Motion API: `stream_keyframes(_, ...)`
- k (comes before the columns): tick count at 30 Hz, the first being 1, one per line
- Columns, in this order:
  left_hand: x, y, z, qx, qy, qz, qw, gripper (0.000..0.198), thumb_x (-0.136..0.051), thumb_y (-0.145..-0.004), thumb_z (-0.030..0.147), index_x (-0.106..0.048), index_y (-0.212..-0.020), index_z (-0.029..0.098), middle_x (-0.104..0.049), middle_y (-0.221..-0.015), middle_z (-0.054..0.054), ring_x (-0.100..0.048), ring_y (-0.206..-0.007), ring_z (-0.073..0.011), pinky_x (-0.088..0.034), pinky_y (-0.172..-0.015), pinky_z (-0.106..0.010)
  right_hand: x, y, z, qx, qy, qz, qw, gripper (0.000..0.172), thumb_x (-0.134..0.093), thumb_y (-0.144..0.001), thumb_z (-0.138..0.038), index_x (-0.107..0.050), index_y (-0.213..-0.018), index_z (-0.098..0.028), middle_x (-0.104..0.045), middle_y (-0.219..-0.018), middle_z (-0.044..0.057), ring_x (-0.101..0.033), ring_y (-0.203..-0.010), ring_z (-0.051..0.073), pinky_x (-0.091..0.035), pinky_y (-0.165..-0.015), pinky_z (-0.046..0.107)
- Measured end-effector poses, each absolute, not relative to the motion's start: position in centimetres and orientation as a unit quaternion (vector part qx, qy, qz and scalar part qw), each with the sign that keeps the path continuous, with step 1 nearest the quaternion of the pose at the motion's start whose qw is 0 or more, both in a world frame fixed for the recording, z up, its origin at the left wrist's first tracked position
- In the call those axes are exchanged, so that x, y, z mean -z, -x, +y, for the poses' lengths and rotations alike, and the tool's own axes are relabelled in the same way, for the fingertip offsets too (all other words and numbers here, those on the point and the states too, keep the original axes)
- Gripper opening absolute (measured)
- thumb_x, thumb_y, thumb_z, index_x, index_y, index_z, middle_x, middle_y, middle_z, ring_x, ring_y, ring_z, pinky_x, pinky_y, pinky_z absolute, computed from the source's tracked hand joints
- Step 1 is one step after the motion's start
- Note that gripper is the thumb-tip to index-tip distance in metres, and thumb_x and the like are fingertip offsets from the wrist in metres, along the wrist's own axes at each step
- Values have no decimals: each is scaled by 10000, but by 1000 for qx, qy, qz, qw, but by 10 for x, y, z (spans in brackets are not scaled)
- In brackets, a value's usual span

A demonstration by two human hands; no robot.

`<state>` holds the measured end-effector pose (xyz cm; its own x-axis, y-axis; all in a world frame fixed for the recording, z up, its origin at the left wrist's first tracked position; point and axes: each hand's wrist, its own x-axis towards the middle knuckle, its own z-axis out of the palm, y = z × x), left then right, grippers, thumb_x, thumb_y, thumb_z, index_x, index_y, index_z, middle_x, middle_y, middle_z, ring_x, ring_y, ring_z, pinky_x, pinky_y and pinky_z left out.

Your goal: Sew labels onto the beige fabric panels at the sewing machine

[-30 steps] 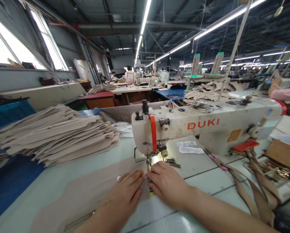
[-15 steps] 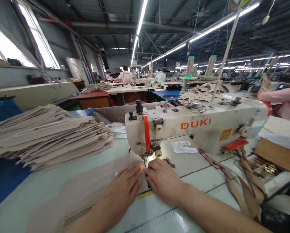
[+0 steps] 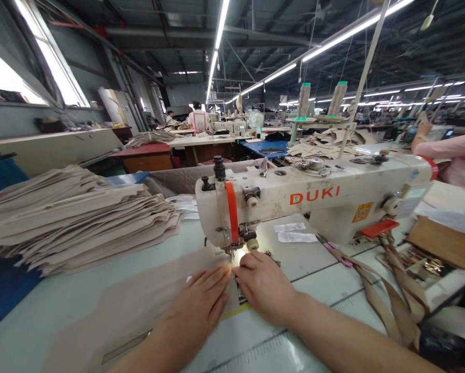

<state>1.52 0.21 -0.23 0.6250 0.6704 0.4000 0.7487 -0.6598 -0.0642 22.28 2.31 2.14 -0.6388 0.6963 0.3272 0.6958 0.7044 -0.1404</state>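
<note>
A pale beige fabric piece [image 3: 139, 295] lies flat on the table, its right edge under the needle area of the white sewing machine [image 3: 275, 189]. My left hand [image 3: 203, 298] rests flat on this fabric, fingers extended toward the needle. Just right of the needle, my right hand [image 3: 265, 285] has its fingers curled and pressed together at the fabric's edge; what they pinch is too small to make out. The fingertips of both hands are close to each other below the presser foot.
Stacked beige fabric pieces [image 3: 111, 223] sit at the left. White labels [image 3: 296, 237], pink-handled scissors [image 3: 343, 260], tan straps [image 3: 388, 311] and an open tray of metal parts [image 3: 430, 264] lie to the right. A person's pink sleeve [image 3: 460, 160] shows at far right.
The camera view has shifted slightly. Both hands stay near the needle, with my left hand a little farther right on the fabric.
</note>
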Motion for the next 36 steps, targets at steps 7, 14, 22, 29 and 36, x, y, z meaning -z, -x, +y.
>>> stream_keyframes(7,2,-16,12,185,895,-392,108,378,-394,-977,241,-606,-1284,179,-665,-1272,-90,-608,-1179,-199,-480,-1029,-375,-22,-221,24,1,388,-905,176,146,-520,-953,-162,-667,-950,-159,-617,-890,66,-537,-899,215,-432,-842,336)
stream_keyframes(14,-1,-17,16,192,896,-381,121,380,-381,-986,253,-613,-1275,175,-674,-1255,-91,-621,-1156,-204,-492,-1015,-379,-24,-222,24,7,392,-904,172,146,-525,-957,-165,-668,-929,-159,-620,-888,64,-534,-886,208,-429,-833,327)
stream_keyframes(22,1,-17,18,199,894,-379,133,379,-357,-993,266,-638,-1222,156,-687,-1224,-96,-637,-1122,-210,-509,-991,-388,-22,-221,24,13,396,-903,168,150,-520,-960,-174,-666,-932,-159,-619,-899,67,-529,-889,216,-431,-828,333)
stream_keyframes(29,2,-18,16,184,893,-389,134,379,-355,-992,247,-627,-1240,157,-677,-1250,-94,-632,-1141,-204,-499,-1008,-372,-19,-222,24,15,391,-903,178,132,-534,-962,-184,-664,-954,-166,-622,-895,57,-527,-902,216,-423,-829,327)
stream_keyframes(36,-4,-19,21,175,888,-414,96,382,-375,-986,283,-640,-1225,147,-678,-1243,-118,-644,-1131,-248,-524,-986,-429,-19,-222,24,25,388,-904,178,117,-540,-957,-181,-652,-934,-163,-622,-896,54,-526,-904,218,-418,-826,331)
